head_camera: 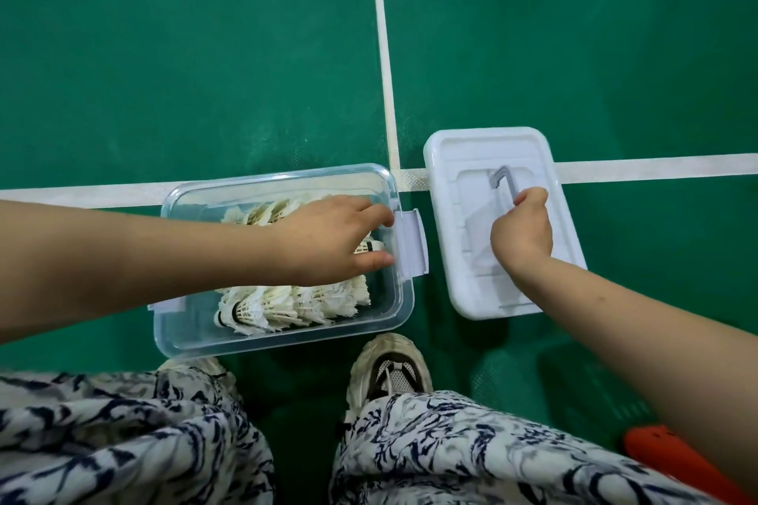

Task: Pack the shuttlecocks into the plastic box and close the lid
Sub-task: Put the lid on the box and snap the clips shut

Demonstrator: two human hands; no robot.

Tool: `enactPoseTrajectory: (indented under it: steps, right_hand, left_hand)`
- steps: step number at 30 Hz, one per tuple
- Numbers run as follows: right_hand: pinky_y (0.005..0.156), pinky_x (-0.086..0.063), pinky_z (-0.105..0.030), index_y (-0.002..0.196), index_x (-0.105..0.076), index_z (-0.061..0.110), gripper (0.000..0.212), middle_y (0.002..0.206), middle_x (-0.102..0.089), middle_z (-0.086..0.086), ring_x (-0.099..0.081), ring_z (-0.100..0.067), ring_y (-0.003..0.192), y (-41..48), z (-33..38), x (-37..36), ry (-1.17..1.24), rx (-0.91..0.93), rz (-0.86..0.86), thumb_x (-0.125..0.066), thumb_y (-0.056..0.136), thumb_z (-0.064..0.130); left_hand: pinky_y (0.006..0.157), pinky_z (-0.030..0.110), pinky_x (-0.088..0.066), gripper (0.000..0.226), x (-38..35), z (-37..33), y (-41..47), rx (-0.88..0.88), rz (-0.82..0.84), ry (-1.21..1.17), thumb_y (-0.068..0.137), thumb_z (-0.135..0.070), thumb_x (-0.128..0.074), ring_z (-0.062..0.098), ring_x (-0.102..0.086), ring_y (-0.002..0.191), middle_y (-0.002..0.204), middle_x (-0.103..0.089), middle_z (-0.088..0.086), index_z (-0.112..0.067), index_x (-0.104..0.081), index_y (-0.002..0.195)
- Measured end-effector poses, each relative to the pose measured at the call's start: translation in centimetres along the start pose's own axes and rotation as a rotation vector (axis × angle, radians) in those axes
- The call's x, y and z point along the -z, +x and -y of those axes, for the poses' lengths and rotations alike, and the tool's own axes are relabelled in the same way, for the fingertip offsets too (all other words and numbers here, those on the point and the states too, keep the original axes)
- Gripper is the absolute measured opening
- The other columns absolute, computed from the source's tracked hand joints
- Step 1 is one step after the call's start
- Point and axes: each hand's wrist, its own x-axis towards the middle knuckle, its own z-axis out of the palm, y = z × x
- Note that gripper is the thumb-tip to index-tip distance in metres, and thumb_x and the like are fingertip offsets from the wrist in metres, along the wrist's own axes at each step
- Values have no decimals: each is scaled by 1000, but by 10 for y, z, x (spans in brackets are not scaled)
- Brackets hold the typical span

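Head view is showing the left hand (328, 238) reaching into the clear plastic box (246, 340) on the court floor (205, 53), hiding some of the shuttlecocks (287, 305) lying inside. Whether its spread thumb and forefinger are gripping one is unclear. The right hand (523, 234) is clenching the grey handle (502, 180) of the white lid (451, 160), just beside the box.

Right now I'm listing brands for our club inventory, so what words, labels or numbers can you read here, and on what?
No text can be read anywhere in this view.
On the shuttlecocks: dark bands at the cork ends; any print is too small to read.
On the lid: plain white, no lettering shows.
On the plastic box: clear, no label shows.
On the shoe: no legible logo.
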Motion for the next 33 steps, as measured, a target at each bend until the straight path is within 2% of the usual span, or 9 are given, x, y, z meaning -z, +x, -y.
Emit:
enactPoseTrajectory:
  steps: [5,10,13,16,18,20,24,28,33]
  right_hand:
    - [52,-29,-32,100,-33,15,27,82,-48,-4,-46,-28,74,-4,23,26,45,25,-79,-26,83,-4]
    - [60,-31,-33,94,-33,16,25,69,-39,5,-42,-28,72,-23,51,30,100,109,-82,-25,81,-3]
    - [65,-37,-40,89,-35,16,23,69,-40,4,-42,-28,72,-38,68,23,98,228,-41,-26,77,-2]
    - [62,-34,-39,75,-32,22,22,65,-40,4,-38,-26,66,-54,81,9,70,378,33,-33,76,0]
    - [59,-30,-37,70,-29,23,25,62,-39,3,-34,-24,61,-62,89,-2,36,474,74,-36,77,0]
    - [58,-29,-36,67,-26,24,28,60,-38,3,-33,-22,59,-68,97,-12,21,533,105,-37,77,0]
    - [58,-34,-39,66,-26,25,31,58,-40,3,-37,-24,59,-78,108,-27,-46,653,175,-41,77,0]
    - [58,-35,-38,76,-34,19,20,66,-54,-9,-44,-31,63,-97,121,-43,-180,829,293,-44,76,2]
    - [57,-32,-33,79,-34,23,19,60,-43,6,-45,-27,65,-116,133,-64,-322,971,395,-44,77,7]
  left_hand:
    - [91,30,-36,52,5,-2,-7,-13,-21,-4,90,-53,-39,18,-43,119,134,-45,-2,-24,-34,133]
    - [97,36,-35,56,4,7,-17,-5,-107,56,88,-57,-36,21,-43,116,128,-48,1,-24,-35,132]
    - [90,40,-40,57,6,16,-27,-78,-272,122,83,-59,-27,25,-49,104,113,-55,3,-22,-45,123]
    - [77,39,-45,36,6,24,-40,-218,-433,183,86,-47,-39,26,-50,89,96,-59,4,-21,-50,108]
    - [70,36,-37,27,4,31,-49,-268,-496,244,86,-42,-43,22,-45,80,84,-58,2,-21,-49,103]
    - [66,35,-33,25,1,39,-61,-268,-490,269,86,-39,-43,22,-46,72,76,-58,1,-19,-50,101]
    - [48,33,-48,24,-14,56,-86,-280,-394,202,87,-31,-41,23,-55,55,61,-60,0,-14,-57,92]
    - [34,28,-43,16,-32,65,-105,-328,-358,145,85,-27,-41,20,-51,46,55,-55,-1,-16,-50,93]
    - [32,25,-38,14,-42,83,-115,-318,-312,149,83,-28,-40,18,-48,44,55,-51,-3,-18,-48,87]
